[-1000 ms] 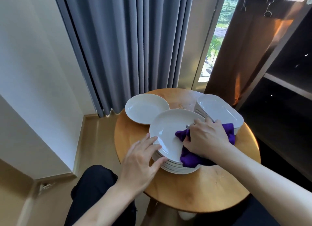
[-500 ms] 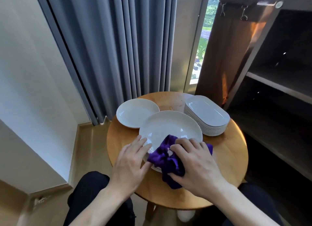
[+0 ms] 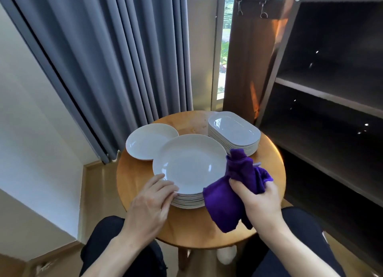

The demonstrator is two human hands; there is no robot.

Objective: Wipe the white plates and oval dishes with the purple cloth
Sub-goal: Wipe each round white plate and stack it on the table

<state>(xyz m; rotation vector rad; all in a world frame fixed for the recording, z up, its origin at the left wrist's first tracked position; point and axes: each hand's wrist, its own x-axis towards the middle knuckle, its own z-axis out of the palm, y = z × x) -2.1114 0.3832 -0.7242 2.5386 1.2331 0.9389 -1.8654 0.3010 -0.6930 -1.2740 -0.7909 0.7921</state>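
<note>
A stack of white round plates [image 3: 189, 165] stands in the middle of a small round wooden table [image 3: 269, 160]. My left hand [image 3: 151, 202] rests on the near left rim of the top plate, its fingers fairly straight. My right hand [image 3: 259, 200] grips the bunched purple cloth [image 3: 234, 191] just off the right edge of the stack, the cloth hanging below the hand. A single white plate [image 3: 147, 141] lies at the back left. A stack of white oval dishes [image 3: 234, 131] stands at the back right.
Grey curtains [image 3: 116, 59] hang behind the table. A dark open shelf unit [image 3: 331, 90] stands close on the right. My knees in dark trousers [image 3: 107, 247] are under the table's near edge.
My right hand has pulled the purple cloth off the front of the top plate to the right side of the stack. My left hand stays at the near left rim.
</note>
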